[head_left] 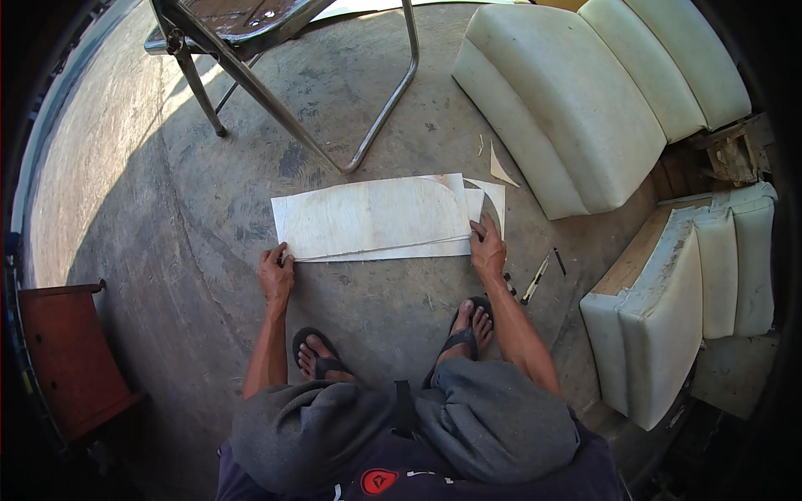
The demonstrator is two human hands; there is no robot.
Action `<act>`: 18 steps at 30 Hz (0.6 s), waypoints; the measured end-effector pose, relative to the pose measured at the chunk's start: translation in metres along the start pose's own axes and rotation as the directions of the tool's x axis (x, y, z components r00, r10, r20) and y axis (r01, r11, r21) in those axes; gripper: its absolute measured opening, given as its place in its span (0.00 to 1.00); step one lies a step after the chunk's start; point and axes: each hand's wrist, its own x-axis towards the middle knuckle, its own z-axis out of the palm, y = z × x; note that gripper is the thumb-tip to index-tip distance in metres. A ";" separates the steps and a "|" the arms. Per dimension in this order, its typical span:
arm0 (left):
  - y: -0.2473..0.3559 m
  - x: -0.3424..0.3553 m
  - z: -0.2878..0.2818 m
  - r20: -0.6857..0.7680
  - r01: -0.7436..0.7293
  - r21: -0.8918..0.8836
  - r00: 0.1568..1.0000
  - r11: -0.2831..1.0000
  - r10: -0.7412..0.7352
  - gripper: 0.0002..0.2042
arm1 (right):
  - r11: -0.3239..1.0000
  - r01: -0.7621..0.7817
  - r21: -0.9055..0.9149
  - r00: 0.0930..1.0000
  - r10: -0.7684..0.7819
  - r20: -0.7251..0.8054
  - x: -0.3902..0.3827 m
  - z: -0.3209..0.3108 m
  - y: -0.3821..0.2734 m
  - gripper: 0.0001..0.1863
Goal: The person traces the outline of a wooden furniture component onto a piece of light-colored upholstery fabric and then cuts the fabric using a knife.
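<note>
Thin whitish sheets (376,215), possibly plywood or board, lie overlapped on the floor in front of my feet. The top one bears a faint curved line along its upper part. At the lower left corner, my left hand (276,273) pinches the edge with thumb and fingers. My right hand (488,249) grips the right end, its fingers bent over the layers and partly hiding them. A lower sheet (494,194) sticks out past the top one there, with a dark curved gap or shadow between them.
A cutter knife (535,278) and a small dark stick (560,262) lie right of my right forearm. A pale offcut (501,167) rests beyond. Cream padded seats (568,100) stand at the right, a metal-framed chair (276,100) at the far left, a red-brown object (75,359) at the left.
</note>
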 end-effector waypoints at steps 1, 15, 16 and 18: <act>0.001 0.000 0.000 0.002 0.009 -0.011 1.000 1.000 -0.009 0.19 | 1.000 0.008 0.020 1.000 -0.009 0.007 0.000 0.000 0.002 0.35; 0.003 0.001 -0.002 0.010 0.020 -0.022 1.000 1.000 -0.019 0.19 | 0.997 0.074 0.002 0.996 -0.074 0.057 0.000 -0.002 -0.003 0.35; 0.002 0.002 -0.003 0.004 0.021 -0.037 1.000 0.999 -0.021 0.20 | 0.997 0.076 -0.021 0.995 -0.075 0.059 0.000 -0.001 -0.004 0.36; -0.001 0.000 -0.004 -0.001 0.032 -0.012 0.999 0.999 -0.032 0.20 | 0.997 0.066 -0.026 0.994 -0.064 0.084 -0.001 -0.001 -0.006 0.36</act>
